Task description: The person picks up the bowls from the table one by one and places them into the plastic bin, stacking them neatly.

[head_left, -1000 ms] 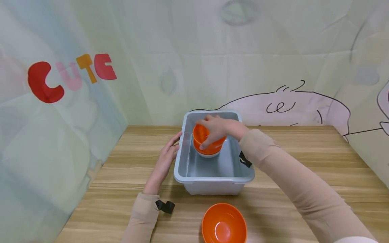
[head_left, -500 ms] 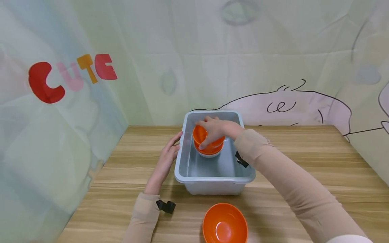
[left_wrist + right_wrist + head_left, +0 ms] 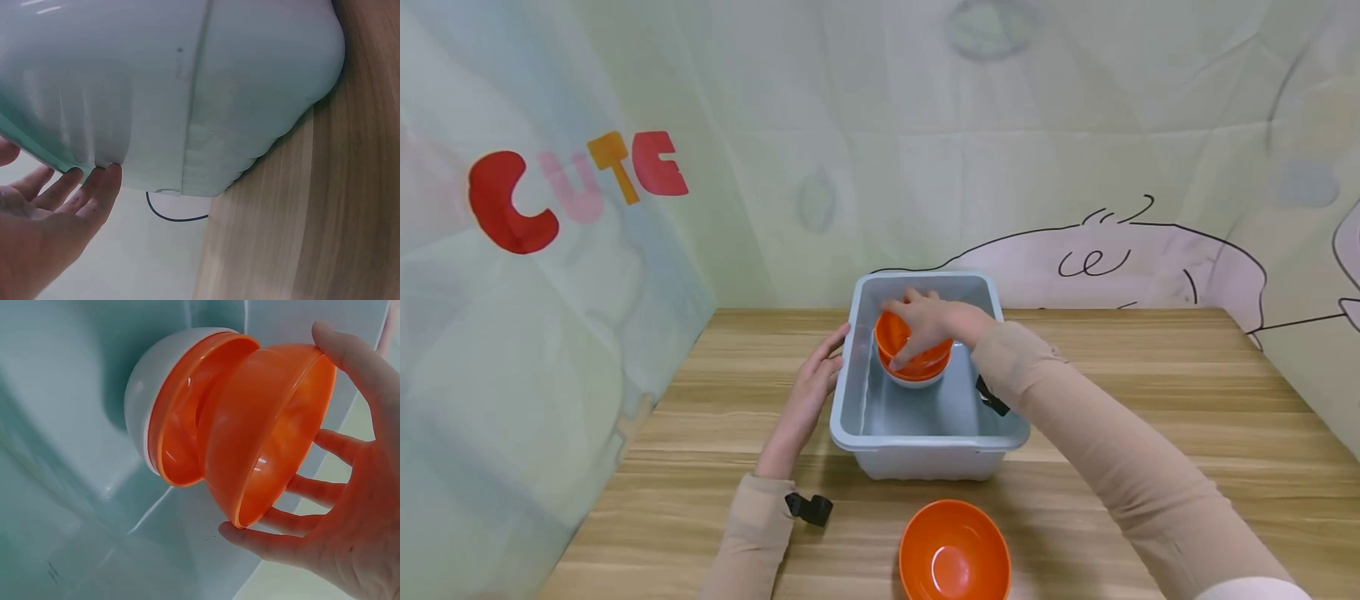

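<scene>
My right hand [image 3: 925, 325] reaches into a light grey-blue plastic basin [image 3: 925, 445] and holds an orange bowl [image 3: 250, 419] by its rim, thumb on one side and fingers on the other. The held bowl is tilted, its base dipping into a second orange bowl [image 3: 178, 450]. That one is nested in a white bowl [image 3: 147, 394] standing in the basin. My left hand [image 3: 811, 387] rests against the basin's left side, fairly straight fingers [image 3: 100, 194] touching the outer wall near the rim. Another orange bowl [image 3: 955, 550] stands upright on the table in front of the basin.
The wood-grain table [image 3: 700, 467] carries the basin near its back edge. A printed fabric backdrop [image 3: 820, 150] hangs behind and along both sides. Black wrist cameras, such as the left one [image 3: 809, 509], are strapped over the sleeves.
My right hand and forearm have shifted slightly left and down, bringing the held orange bowl lower into the stacked bowls. My left hand, the basin and the front bowl stay in place.
</scene>
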`<action>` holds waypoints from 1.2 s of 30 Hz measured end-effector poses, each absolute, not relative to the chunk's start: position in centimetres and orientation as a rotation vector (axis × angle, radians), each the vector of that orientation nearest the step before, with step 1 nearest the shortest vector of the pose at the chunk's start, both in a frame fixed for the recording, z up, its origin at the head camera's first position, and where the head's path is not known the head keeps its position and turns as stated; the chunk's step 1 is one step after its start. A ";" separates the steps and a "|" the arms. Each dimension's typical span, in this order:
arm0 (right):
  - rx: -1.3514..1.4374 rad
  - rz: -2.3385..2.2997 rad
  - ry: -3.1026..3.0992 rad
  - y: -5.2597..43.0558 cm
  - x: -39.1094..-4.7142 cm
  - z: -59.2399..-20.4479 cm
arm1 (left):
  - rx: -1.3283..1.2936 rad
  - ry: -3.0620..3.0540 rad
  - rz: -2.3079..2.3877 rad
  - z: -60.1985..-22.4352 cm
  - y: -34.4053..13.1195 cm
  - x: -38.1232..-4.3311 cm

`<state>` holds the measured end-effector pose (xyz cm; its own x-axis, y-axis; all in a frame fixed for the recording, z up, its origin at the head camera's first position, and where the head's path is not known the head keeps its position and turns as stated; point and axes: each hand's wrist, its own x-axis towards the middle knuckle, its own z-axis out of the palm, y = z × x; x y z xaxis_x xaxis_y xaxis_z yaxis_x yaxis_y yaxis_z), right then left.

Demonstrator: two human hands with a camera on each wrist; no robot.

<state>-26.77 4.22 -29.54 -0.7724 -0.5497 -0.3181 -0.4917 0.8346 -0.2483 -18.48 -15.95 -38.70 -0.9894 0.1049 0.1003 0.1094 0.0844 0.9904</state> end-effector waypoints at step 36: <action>-0.757 -0.231 2.653 4.0 -27.7 -32.5 | -0.239 -2.298 -2.113 -38.6 -15.9 -18.3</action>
<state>-27.74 4.01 -32.54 -0.7867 -0.5363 -0.3056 -0.4755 0.8423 -0.2540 -18.35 -15.92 -38.56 -0.9883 0.1048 0.1111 0.1195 0.0772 0.9898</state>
